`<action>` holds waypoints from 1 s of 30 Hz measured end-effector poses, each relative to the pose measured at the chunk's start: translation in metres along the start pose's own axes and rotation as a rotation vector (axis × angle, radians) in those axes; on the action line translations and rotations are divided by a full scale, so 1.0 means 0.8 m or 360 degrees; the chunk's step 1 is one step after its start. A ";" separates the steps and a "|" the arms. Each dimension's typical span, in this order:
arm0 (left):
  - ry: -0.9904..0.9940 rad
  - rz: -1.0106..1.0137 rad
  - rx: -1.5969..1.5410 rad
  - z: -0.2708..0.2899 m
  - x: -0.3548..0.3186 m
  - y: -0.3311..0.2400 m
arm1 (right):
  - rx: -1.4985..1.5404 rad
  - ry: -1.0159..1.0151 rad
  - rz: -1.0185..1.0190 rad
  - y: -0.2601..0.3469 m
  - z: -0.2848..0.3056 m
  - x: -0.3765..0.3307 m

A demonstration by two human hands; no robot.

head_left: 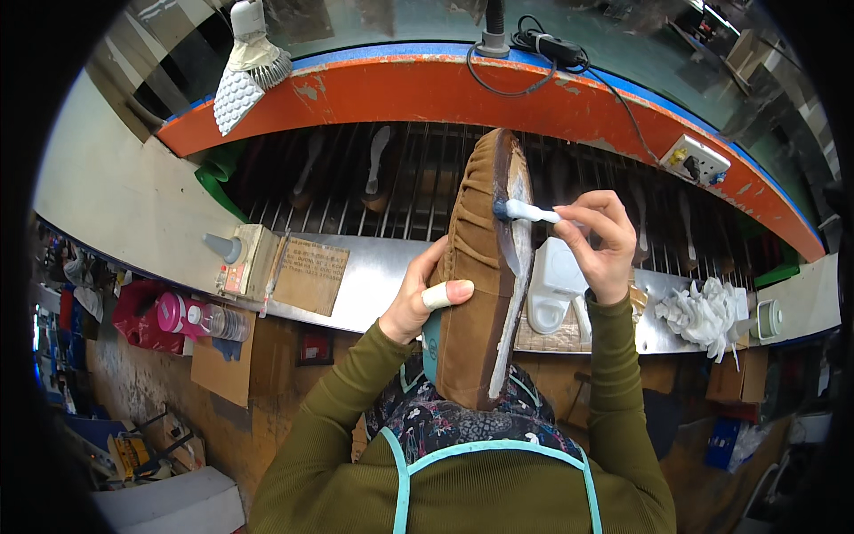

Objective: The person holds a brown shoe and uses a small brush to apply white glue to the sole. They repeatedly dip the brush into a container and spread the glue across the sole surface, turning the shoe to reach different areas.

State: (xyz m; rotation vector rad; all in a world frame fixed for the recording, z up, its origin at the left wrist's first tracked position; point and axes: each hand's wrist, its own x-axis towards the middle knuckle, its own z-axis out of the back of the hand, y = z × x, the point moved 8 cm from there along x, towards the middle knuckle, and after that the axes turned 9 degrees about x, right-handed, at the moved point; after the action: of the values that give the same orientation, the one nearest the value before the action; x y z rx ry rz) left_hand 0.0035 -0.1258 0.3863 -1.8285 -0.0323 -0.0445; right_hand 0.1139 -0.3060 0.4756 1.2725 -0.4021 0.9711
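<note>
A brown suede shoe [471, 276] with a gathered toe is held tilted up over my lap, its toe pointing away. My left hand [418, 298] grips its side, a white wrap round the thumb. Teal material [431, 349] shows beside the shoe near its heel. Whitish glue-like coating runs along the edge of the shoe's underside. Between the fingertips of my right hand [605, 245] is a small white-handled brush [532, 212]; its dark blue head touches that edge near the toe. A white plastic tray [557, 276] lies on the bench just below the right hand.
Metal rods [414, 191] carry several shoe soles under an orange beam [391, 93]. On the metal ledge sit a cardboard piece [309, 276], a beige box [249, 258] and crumpled white tissue [698, 316]. A socket strip [696, 163] hangs at right; a pink-capped bottle [200, 318] is at left.
</note>
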 end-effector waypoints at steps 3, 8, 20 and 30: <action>0.0036 0.0035 -0.0027 -0.002 0.002 0.000 | -0.0019 0.0020 -0.0045 -0.002 0.002 -0.006; 0.0023 0.0089 -0.0056 0.000 0.005 0.006 | -0.0094 0.0063 -0.0017 -0.001 0.004 -0.014; 0.0032 0.0169 -0.0200 0.012 0.004 0.032 | -0.0161 0.0133 -0.0098 -0.005 -0.011 -0.051; -0.0058 0.0209 -0.0298 0.029 0.002 0.044 | -0.0334 0.0150 -0.0100 0.015 -0.020 -0.076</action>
State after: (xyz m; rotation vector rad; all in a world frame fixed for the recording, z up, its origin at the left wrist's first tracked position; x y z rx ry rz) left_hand 0.0068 -0.1121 0.3462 -2.0143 0.0686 0.0811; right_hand 0.0665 -0.3145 0.4335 1.0399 -0.3780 0.9073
